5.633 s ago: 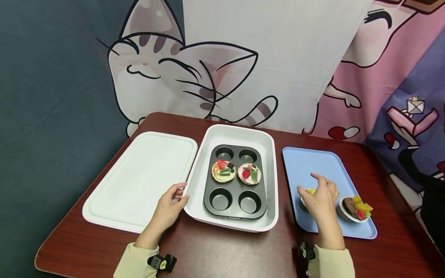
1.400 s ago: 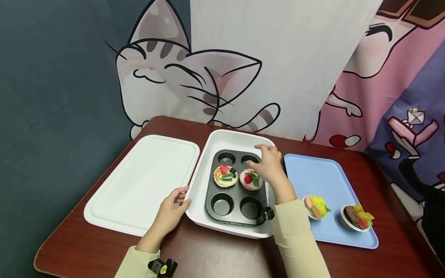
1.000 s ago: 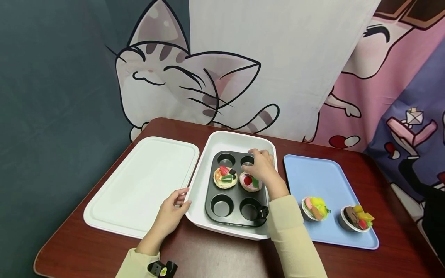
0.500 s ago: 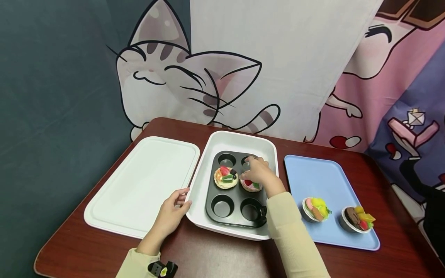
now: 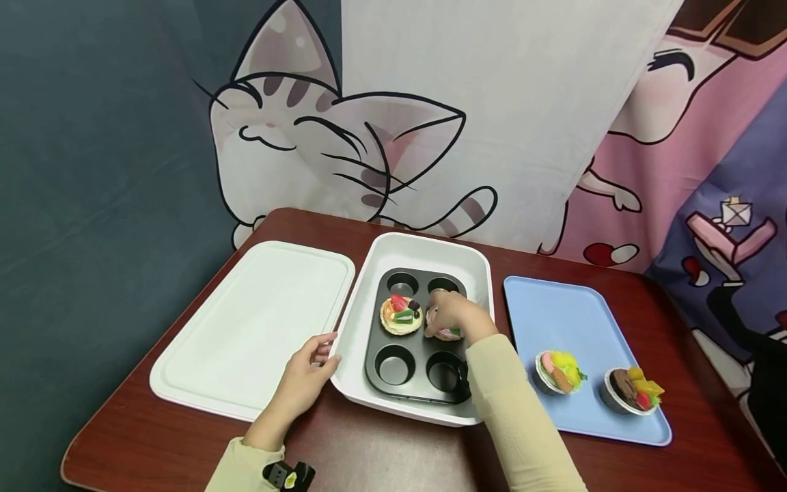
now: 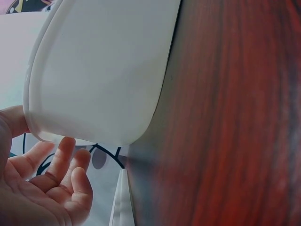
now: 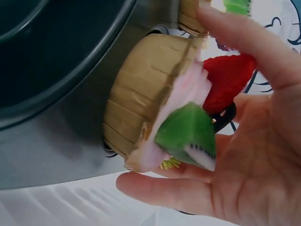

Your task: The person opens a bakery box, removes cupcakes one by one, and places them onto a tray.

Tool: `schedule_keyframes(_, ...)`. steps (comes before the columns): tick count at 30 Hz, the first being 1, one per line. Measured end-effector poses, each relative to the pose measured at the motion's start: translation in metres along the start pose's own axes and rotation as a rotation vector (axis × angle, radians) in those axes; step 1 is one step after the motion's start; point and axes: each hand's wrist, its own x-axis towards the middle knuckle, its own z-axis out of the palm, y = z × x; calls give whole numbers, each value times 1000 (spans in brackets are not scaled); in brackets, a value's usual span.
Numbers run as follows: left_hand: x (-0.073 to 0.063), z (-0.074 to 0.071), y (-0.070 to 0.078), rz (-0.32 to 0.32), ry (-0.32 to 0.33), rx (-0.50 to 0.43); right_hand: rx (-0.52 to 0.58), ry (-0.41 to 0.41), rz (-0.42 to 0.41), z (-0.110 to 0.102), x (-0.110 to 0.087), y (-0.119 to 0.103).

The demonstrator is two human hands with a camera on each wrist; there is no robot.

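Curling half-closed round the pink tart (image 7: pixel 167 101) at three o'clock on the muffin tin (image 5: pixel 419 352), the right hand (image 5: pixel 455 314) holds it; the left hand (image 5: pixel 307 372), part-curled, pinches the white tub (image 5: pixel 352 369) at eight o'clock.

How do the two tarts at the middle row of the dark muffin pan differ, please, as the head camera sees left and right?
The left tart has a pale yellow filling, while the right tart has a pink one. In the head view, the left tart lies uncovered, whereas the right hand partly hides the right tart. Both carry red and green toppings.
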Motion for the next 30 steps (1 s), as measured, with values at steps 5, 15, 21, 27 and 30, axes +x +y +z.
schedule_keyframes(5, 1, 0, 0, 4, 8, 4, -58, 1, 3, 2, 2, 1)
schedule_keyframes(15, 0, 1, -3, 4, 19, 5, -89, 35, -16, 2, -1, -1)
schedule_keyframes(21, -1, 1, -1, -5, 16, 12, -85, 73, -50, 0, -3, -1)
schedule_keyframes(27, -1, 2, -2, -13, 18, 9, -104, 103, -78, 0, -5, 0)
schedule_keyframes(30, -1, 2, -2, -12, 18, 9, -90, 104, -69, 0, -6, 1)
